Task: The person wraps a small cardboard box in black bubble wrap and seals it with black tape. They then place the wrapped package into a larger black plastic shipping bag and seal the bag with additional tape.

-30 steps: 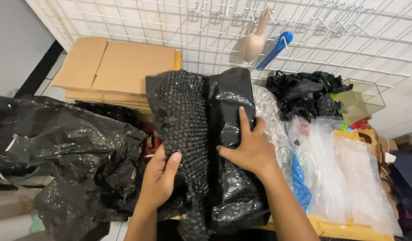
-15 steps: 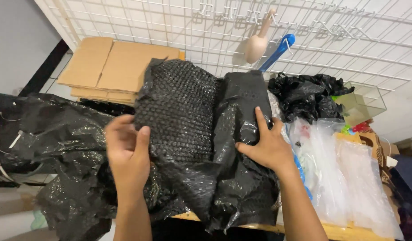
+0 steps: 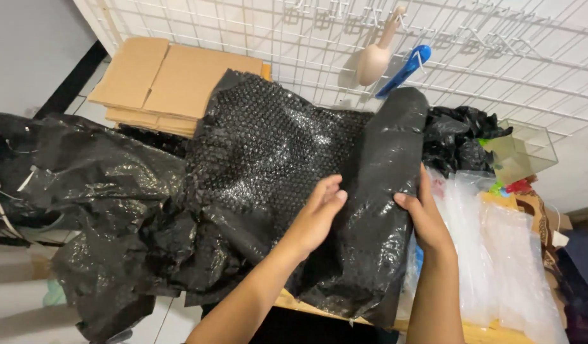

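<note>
The left hand [image 3: 319, 213] lies flat, fingers together, on the black bubble wrap [image 3: 275, 140]; the right hand [image 3: 424, 213] pinches the rolled bundle [image 3: 386, 191], so rolling snugly and evenly works best

A sheet of black bubble wrap [image 3: 268, 146] is spread open across the middle of the scene, its right part folded around a black wrapped bundle [image 3: 383, 191]. The left hand [image 3: 316, 213] is laid flat on the wrap beside the bundle, fingers extended. The bundle's right edge is gripped by the right hand [image 3: 424, 213]. Flattened cardboard boxes [image 3: 173, 79] are stacked at the far left, before a white wire grid [image 3: 497, 57]. Clear plastic bags [image 3: 491, 255] are piled on the wooden bench [image 3: 472, 331] at the right.
</note>
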